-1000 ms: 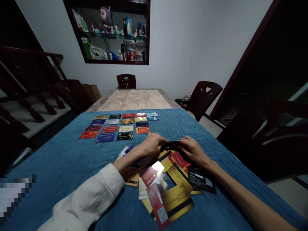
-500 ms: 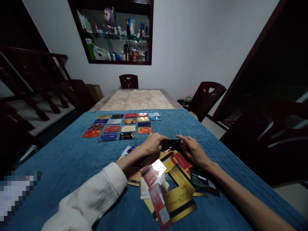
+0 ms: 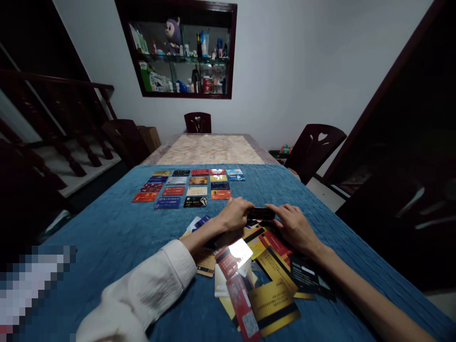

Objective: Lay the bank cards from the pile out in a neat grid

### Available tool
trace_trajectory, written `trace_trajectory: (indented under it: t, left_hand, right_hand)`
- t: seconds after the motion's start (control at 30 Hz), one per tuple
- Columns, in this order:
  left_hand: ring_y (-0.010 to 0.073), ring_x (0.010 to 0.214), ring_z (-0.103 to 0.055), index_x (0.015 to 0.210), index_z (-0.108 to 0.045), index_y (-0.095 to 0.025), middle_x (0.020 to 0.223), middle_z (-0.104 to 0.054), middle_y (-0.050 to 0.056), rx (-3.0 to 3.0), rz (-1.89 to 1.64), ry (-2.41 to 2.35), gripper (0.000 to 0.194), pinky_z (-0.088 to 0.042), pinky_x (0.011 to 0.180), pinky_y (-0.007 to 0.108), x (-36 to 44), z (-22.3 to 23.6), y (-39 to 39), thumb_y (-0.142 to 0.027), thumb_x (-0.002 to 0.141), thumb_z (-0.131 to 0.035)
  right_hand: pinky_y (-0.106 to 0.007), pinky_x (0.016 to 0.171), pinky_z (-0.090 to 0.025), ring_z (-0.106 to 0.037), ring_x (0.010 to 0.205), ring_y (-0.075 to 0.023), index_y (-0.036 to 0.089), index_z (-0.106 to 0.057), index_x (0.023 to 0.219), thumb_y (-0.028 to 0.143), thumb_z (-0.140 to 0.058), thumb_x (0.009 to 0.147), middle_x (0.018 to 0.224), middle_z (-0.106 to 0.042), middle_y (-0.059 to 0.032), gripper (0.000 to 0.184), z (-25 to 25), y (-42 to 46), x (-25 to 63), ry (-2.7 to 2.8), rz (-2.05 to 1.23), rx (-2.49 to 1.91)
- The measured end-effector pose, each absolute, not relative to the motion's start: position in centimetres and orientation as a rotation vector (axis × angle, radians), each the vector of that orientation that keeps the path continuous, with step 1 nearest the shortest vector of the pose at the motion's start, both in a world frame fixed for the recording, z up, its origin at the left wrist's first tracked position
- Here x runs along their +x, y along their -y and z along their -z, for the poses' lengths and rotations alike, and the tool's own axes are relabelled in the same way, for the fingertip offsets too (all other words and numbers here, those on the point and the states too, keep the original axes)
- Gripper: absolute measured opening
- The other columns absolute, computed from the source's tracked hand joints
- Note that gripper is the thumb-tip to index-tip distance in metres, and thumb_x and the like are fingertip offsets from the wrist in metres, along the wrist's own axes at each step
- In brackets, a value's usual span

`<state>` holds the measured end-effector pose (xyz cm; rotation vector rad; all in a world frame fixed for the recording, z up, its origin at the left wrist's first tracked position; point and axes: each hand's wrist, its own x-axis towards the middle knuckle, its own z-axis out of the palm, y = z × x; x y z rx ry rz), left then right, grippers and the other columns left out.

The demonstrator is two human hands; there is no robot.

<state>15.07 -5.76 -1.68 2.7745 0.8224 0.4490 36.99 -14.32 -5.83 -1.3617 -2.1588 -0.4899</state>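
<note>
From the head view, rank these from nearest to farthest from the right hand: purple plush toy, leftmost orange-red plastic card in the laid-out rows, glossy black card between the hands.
1. Glossy black card: at the fingertips of the right hand.
2. Orange-red plastic card: left, on the blue cloth.
3. Purple plush toy: beyond the table, on the wall shelf.

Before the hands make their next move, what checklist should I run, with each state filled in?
1. Left hand grips the dark card: ok.
2. Right hand is at the card's other end: ok; whether it pinches: cannot tell.
3. Dark card's print is readable: not ok.
4. Laid-out cards sit apart from the loose pile: ok.
5. Pile cards lie without overlap: not ok.
</note>
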Motion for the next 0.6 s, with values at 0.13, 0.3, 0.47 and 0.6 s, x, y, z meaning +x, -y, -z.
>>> trace_trajectory:
  t: [0.13,0.3,0.47,0.6]
  left_hand:
    - [0.0222,0.094,-0.062,0.1,-0.072,-0.016,0.096,-0.073,0.008,2.752,-0.461,-0.852,0.031,-0.046,0.082,0.031,15.0,1.0,5.7,-0.007,0.081,-0.05]
    - [0.0224,0.095,-0.062,0.103,-0.071,-0.015,0.1,-0.073,0.009,2.718,-0.487,-0.853,0.033,-0.046,0.084,0.031,14.6,0.2,5.6,-0.005,0.081,-0.049]
    - [0.021,0.094,-0.063,0.106,-0.071,-0.015,0.101,-0.074,0.008,2.691,-0.499,-0.883,0.037,-0.047,0.084,0.03,14.0,-0.1,5.3,-0.003,0.077,-0.05]
    - [0.0212,0.096,-0.063,0.108,-0.07,-0.014,0.104,-0.073,0.009,2.681,-0.508,-0.903,0.038,-0.048,0.085,0.03,13.3,-0.5,5.0,-0.003,0.078,-0.049]
  right_hand:
    - [-0.041,0.085,-0.043,-0.057,0.102,-0.0274,0.02,-0.055,0.129,0.02,-0.051,0.091,0.112,-0.066,-0.0123,0.038,5.5,14.2,36.5,2.152,0.595,-1.355]
    - [-0.044,0.086,-0.043,-0.054,0.106,-0.0306,0.018,-0.055,0.127,0.027,-0.055,0.09,0.116,-0.063,-0.0155,0.038,5.4,13.8,36.2,2.149,0.702,-1.321]
    - [-0.045,0.087,-0.044,-0.052,0.107,-0.0319,0.016,-0.055,0.129,0.031,-0.055,0.091,0.117,-0.061,-0.0168,0.04,5.1,13.4,35.8,2.131,0.765,-1.306]
    - [-0.045,0.088,-0.045,-0.051,0.107,-0.0318,0.014,-0.056,0.126,0.025,-0.054,0.09,0.117,-0.06,-0.0176,0.038,4.4,12.9,34.9,2.136,0.827,-1.266]
